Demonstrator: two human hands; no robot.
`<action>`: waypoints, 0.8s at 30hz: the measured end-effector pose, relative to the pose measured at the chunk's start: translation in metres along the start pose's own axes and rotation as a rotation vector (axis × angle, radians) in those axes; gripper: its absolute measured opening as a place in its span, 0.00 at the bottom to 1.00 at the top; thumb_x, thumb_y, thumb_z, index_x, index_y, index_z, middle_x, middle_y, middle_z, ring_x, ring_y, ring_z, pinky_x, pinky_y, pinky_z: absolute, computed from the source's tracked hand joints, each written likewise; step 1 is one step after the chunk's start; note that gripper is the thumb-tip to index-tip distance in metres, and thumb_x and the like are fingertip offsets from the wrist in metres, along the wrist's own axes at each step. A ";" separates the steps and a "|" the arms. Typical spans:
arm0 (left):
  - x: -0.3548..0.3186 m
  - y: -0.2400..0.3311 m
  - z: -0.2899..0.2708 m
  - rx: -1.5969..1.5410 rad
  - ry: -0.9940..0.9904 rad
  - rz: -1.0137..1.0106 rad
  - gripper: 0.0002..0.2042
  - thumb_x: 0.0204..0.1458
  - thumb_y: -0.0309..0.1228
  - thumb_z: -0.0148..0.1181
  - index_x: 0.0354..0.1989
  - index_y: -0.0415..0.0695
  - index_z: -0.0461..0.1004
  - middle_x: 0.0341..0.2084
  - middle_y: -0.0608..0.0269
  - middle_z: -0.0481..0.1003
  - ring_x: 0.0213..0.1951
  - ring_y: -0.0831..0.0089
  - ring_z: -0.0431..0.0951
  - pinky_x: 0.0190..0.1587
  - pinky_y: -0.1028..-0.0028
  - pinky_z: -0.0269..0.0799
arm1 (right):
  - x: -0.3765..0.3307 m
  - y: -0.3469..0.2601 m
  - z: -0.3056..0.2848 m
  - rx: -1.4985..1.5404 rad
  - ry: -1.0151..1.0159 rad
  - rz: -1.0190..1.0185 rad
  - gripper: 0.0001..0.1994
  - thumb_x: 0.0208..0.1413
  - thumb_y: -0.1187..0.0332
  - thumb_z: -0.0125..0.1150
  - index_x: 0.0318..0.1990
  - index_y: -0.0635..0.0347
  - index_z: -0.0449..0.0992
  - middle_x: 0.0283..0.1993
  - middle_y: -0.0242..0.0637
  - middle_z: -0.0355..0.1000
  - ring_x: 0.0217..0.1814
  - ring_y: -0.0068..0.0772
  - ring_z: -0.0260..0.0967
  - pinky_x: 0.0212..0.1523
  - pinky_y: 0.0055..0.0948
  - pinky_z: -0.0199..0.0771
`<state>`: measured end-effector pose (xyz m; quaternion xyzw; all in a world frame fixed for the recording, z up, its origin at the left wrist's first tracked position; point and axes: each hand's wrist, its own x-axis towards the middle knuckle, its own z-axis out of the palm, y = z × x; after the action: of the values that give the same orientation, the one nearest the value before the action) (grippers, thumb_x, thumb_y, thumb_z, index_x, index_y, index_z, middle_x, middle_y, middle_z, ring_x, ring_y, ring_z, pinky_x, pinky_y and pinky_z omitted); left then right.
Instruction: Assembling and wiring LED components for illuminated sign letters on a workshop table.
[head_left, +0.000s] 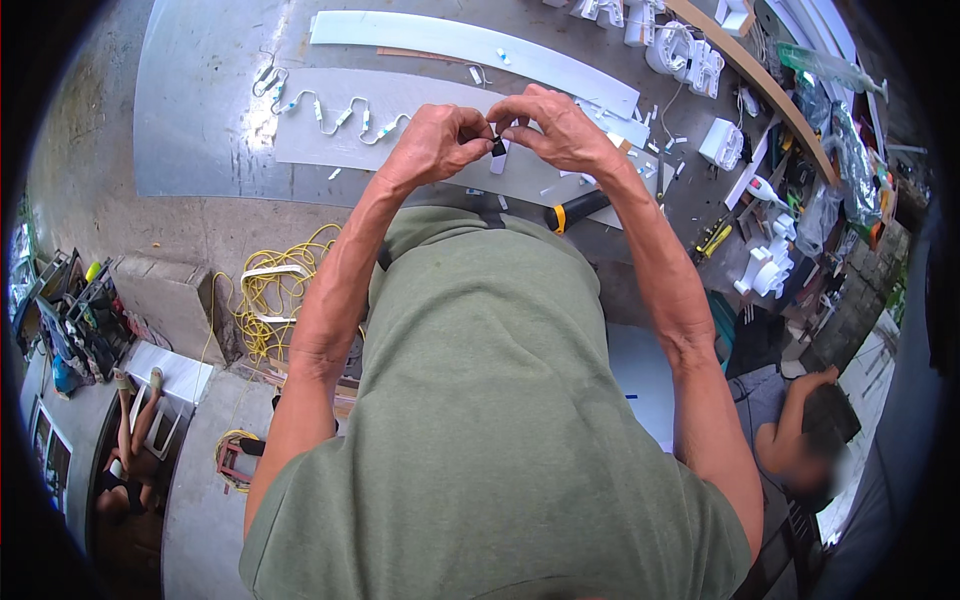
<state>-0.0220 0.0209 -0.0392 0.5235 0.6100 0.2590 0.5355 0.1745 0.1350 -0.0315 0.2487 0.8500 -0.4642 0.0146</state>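
Both hands meet over a grey sheet (330, 145) on the work table, fingertips pinched close together. My left hand (435, 145) is closed, with thumb and forefinger beside a small black piece (498, 148) that could be tape. My right hand (556, 132) pinches from the other side; what lies between its fingertips is too small to make out. A wired string of small white LED modules (343, 117) winds across the sheet from the left and runs up to my left hand. A narrow white strip (498, 163) lies just below the black piece.
A long white panel (450, 42) lies beyond my hands. Near the table edge is a black tool with a yellow band (570, 212). White scraps, cable coils (672, 48), a white bottle (766, 191) and pliers (715, 240) crowd the right. Yellow cord (262, 305) lies left; two people are nearby.
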 end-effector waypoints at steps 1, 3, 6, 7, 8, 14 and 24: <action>-0.002 -0.001 0.000 -0.002 0.005 -0.002 0.10 0.52 0.31 0.67 0.37 0.37 0.83 0.30 0.55 0.83 0.33 0.68 0.83 0.40 0.70 0.78 | 0.002 -0.001 -0.004 -0.010 -0.068 0.036 0.12 0.58 0.68 0.67 0.50 0.53 0.81 0.45 0.34 0.79 0.46 0.36 0.72 0.49 0.37 0.73; -0.005 -0.002 0.000 0.019 0.012 0.012 0.10 0.52 0.31 0.67 0.38 0.39 0.83 0.31 0.54 0.83 0.34 0.66 0.84 0.40 0.68 0.78 | 0.004 -0.004 -0.006 -0.021 -0.139 0.070 0.12 0.58 0.67 0.67 0.49 0.52 0.81 0.44 0.34 0.79 0.47 0.36 0.72 0.49 0.38 0.73; -0.007 -0.001 0.001 0.038 0.031 0.031 0.10 0.52 0.32 0.68 0.39 0.39 0.84 0.32 0.54 0.83 0.34 0.65 0.84 0.40 0.69 0.78 | 0.003 -0.005 -0.005 -0.041 -0.169 0.061 0.11 0.57 0.66 0.68 0.47 0.53 0.82 0.41 0.34 0.78 0.47 0.37 0.71 0.50 0.39 0.72; -0.007 0.000 0.001 0.037 0.030 0.032 0.10 0.52 0.32 0.68 0.39 0.39 0.84 0.32 0.54 0.83 0.34 0.65 0.84 0.40 0.69 0.78 | 0.004 -0.001 -0.006 -0.039 -0.186 0.048 0.11 0.57 0.66 0.68 0.47 0.53 0.82 0.41 0.34 0.77 0.48 0.37 0.70 0.50 0.39 0.72; -0.007 0.001 0.001 0.036 0.028 0.028 0.10 0.52 0.32 0.68 0.39 0.39 0.84 0.32 0.54 0.83 0.34 0.65 0.84 0.40 0.68 0.78 | 0.004 0.001 -0.006 -0.037 -0.203 0.035 0.11 0.57 0.66 0.68 0.46 0.54 0.82 0.40 0.34 0.77 0.48 0.38 0.70 0.50 0.39 0.71; -0.007 0.002 0.000 0.040 0.009 0.041 0.11 0.52 0.32 0.70 0.41 0.40 0.84 0.33 0.54 0.83 0.34 0.66 0.83 0.40 0.68 0.77 | 0.002 0.004 -0.003 -0.039 -0.181 -0.052 0.09 0.58 0.66 0.67 0.44 0.56 0.81 0.40 0.35 0.75 0.48 0.40 0.70 0.50 0.39 0.71; -0.009 -0.010 0.002 -0.094 -0.026 0.036 0.13 0.51 0.32 0.72 0.44 0.41 0.85 0.34 0.56 0.84 0.33 0.72 0.80 0.39 0.70 0.77 | 0.000 0.004 -0.007 -0.026 -0.228 -0.067 0.08 0.59 0.65 0.61 0.43 0.57 0.79 0.39 0.36 0.73 0.46 0.38 0.70 0.49 0.39 0.71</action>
<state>-0.0252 0.0088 -0.0452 0.5121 0.5807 0.2901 0.5625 0.1779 0.1421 -0.0302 0.1655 0.8565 -0.4788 0.0987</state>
